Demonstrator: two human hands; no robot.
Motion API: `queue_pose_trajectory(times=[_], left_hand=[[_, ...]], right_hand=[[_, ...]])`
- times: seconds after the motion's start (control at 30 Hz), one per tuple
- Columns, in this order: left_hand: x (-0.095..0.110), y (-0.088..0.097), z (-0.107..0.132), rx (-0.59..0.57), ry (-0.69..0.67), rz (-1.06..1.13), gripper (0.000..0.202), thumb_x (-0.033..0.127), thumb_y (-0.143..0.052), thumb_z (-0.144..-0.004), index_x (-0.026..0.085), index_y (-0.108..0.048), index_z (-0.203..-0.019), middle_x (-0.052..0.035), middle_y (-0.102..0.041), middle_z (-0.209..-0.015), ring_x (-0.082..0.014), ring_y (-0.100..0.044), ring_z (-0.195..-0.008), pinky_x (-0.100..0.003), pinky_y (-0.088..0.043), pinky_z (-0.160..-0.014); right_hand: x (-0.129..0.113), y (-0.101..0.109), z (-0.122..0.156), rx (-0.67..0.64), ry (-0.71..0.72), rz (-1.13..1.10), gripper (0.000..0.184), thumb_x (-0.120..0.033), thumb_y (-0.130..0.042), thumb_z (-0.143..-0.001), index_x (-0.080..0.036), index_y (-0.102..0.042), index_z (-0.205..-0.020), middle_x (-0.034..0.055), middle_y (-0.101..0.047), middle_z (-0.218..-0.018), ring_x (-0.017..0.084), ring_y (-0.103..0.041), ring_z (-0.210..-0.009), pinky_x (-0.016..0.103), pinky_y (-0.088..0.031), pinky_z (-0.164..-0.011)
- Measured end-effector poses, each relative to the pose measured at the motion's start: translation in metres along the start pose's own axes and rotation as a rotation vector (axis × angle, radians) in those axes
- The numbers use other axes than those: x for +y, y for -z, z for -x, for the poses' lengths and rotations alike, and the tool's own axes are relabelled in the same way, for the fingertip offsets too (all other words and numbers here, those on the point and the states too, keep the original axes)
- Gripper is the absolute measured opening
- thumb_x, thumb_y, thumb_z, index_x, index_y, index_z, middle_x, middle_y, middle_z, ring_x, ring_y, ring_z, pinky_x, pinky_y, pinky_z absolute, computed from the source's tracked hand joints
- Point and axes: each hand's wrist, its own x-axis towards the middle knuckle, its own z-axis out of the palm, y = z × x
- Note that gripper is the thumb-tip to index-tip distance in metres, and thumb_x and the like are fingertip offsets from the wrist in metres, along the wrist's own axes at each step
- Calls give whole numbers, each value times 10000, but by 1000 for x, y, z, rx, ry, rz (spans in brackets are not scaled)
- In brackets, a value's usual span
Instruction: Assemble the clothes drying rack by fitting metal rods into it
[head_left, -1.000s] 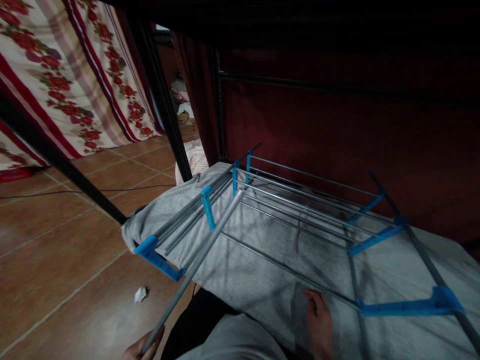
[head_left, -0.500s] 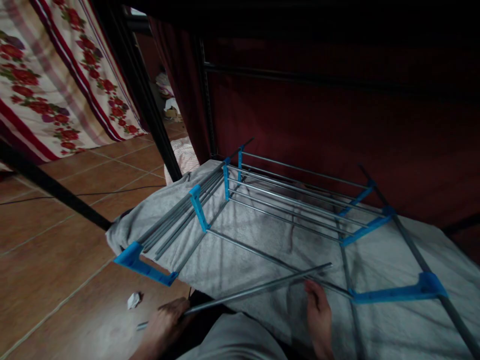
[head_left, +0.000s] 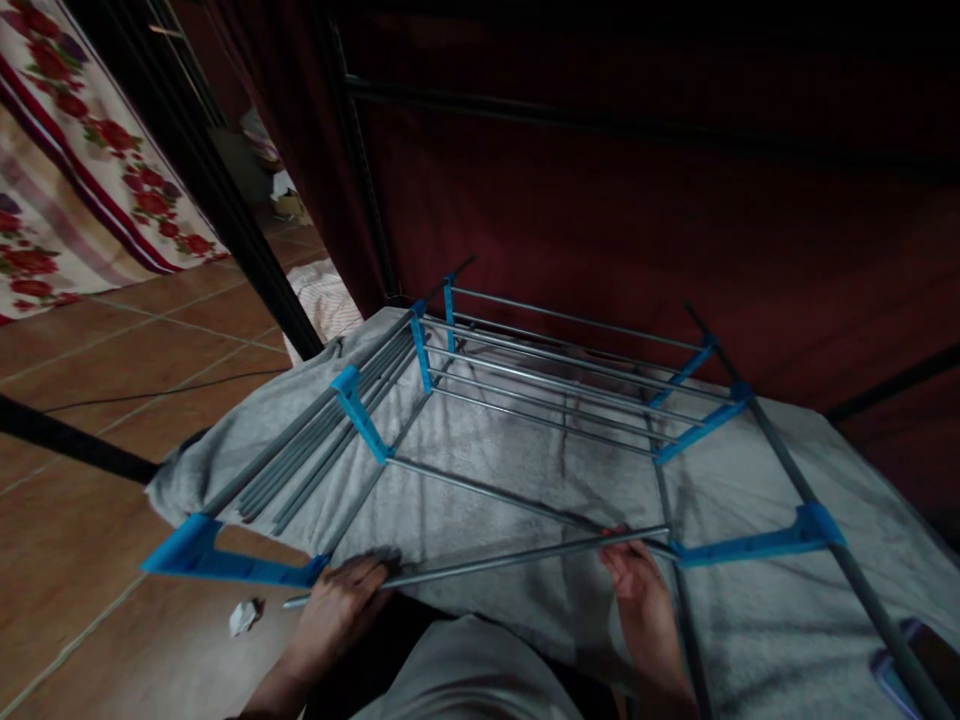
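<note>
A loose metal tube (head_left: 495, 560) lies across in front of my lap, held at both ends. My left hand (head_left: 346, 600) is closed round it near its left end, whose tip pokes out past the fingers. Near the tube's right end my right hand (head_left: 634, 580) grips it with the fingertips. Just beyond is a rack frame (head_left: 480, 487) of grey tubes joined by blue plastic brackets. One blue bracket (head_left: 240, 565) is close to my left hand; another blue bracket (head_left: 757, 540) is right of my right hand.
Several loose tubes (head_left: 300, 460) lie along the rack's left side. The rack stands on a grey blanket (head_left: 487, 420) over a bed with dark metal posts (head_left: 217, 210). A phone-like object (head_left: 911, 665) lies at right. Crumpled paper (head_left: 244, 617) is on the tiled floor (head_left: 97, 520).
My right hand has come up and taken hold of the tube's right end. The tube is now nearer level, its left end raised. The view has shifted to the right.
</note>
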Motion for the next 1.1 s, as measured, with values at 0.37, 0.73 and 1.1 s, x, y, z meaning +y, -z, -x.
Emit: queue_pose_trajectory(times=[0.37, 0.73, 1.1], left_hand=[[31, -5, -29, -10, -92, 0, 265, 243, -482, -1056, 195, -690, -900, -70, -699, -871, -210, -674, -800, -317, -514, -746], [37, -3, -78, -98, 25, -25, 303, 261, -446, -1069, 227, -746, -1073, -72, -734, -1031, -210, -687, -978, -330, -541, -902], [12, -5, -92, 7, -28, -29, 398, 319, -375, -1098, 228, -763, -1124, -61, -738, -993, -209, -686, -905, -352, -538, -878]], right_hand=[[-10, 20, -23, 83, -175, -146, 242, -477, -733, -839, -257, -664, -910, -12, -719, -864, 184, -713, -837, 353, -614, -857], [-15, 8, -21, 200, -324, -380, 286, -371, -887, -692, -230, -708, -865, -32, -747, -874, 131, -720, -824, 258, -611, -809], [-11, 16, -23, 239, -271, -341, 300, -409, -874, -699, -244, -730, -903, 3, -767, -926, 169, -739, -863, 303, -623, -798]])
